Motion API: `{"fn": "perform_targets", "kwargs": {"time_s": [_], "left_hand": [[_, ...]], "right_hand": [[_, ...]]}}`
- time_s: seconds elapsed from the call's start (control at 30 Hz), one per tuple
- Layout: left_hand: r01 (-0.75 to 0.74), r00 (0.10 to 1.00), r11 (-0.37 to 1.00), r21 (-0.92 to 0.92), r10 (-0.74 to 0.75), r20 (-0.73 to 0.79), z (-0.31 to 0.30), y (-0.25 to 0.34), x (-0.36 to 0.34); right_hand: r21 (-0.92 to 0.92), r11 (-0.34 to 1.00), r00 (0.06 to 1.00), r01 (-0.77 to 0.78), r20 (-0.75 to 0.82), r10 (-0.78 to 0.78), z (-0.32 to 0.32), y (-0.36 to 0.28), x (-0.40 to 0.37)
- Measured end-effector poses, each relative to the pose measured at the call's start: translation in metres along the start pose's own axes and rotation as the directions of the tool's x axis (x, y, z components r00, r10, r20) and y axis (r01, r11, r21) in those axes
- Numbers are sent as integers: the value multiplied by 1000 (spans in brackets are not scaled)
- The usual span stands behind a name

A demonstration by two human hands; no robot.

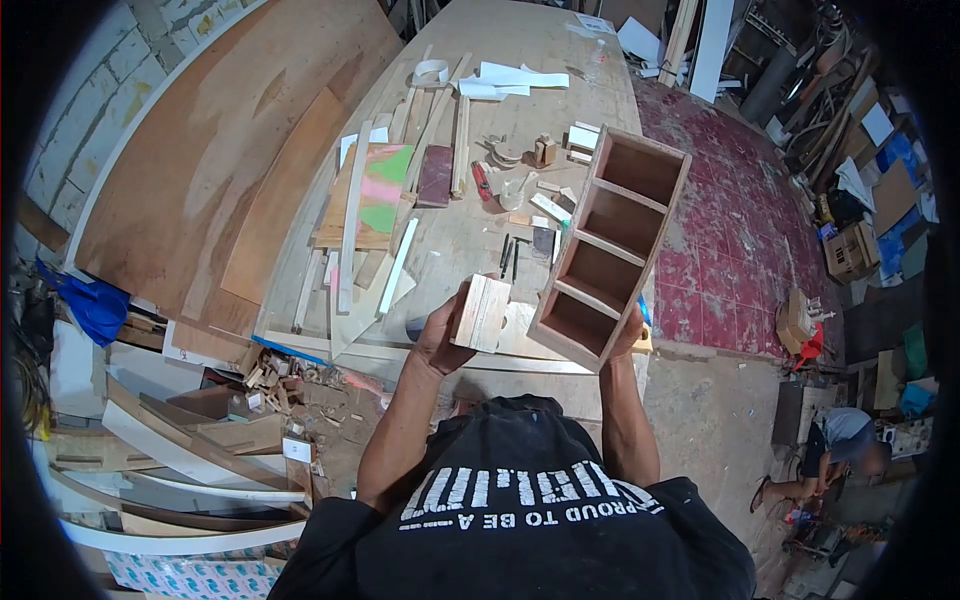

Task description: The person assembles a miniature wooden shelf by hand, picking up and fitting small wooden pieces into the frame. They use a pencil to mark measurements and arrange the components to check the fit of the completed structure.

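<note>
My left hand (pixel 440 332) is wrapped around a light wooden block (pixel 481 313) that seems built of layered strips. My right hand (pixel 627 336) grips the lower right corner of a long wooden box (pixel 567 344), which has several open compartments split by thin dividers. The box is tilted, its open side facing me and its far end pointing up and right. Both pieces are held above the near edge of the workbench, side by side with a small gap. Fingers behind the block and the box are partly hidden.
On the workbench (pixel 560 30) lie wood strips, a painted board (pixel 385 190), a tape roll (pixel 431 73), a red tool (pixel 482 182) and dark pen-like tools (pixel 510 256). Large panels (pixel 230 130) lean at left. Curved wooden pieces (pixel 190 450) fill the lower left. Another person (pixel 835 450) crouches at right.
</note>
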State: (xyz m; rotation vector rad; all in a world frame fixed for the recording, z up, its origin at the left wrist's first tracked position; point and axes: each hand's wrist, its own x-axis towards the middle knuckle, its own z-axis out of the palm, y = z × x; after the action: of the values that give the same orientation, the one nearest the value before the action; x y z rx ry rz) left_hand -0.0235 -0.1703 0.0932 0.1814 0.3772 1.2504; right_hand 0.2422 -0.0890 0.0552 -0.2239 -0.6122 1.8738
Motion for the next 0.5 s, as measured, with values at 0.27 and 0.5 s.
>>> {"fn": "perform_targets", "kwargs": {"time_s": [0.27,0.5], "left_hand": [[27,986,999,36,-32,163,3,12,-8],[20,964,995,102,-47,261,-18,20,-11]], "right_hand": [[30,964,964,-266,2,266,-4,35,-5],[-39,945,942,-326,-93,321,-12,63,0]]}}
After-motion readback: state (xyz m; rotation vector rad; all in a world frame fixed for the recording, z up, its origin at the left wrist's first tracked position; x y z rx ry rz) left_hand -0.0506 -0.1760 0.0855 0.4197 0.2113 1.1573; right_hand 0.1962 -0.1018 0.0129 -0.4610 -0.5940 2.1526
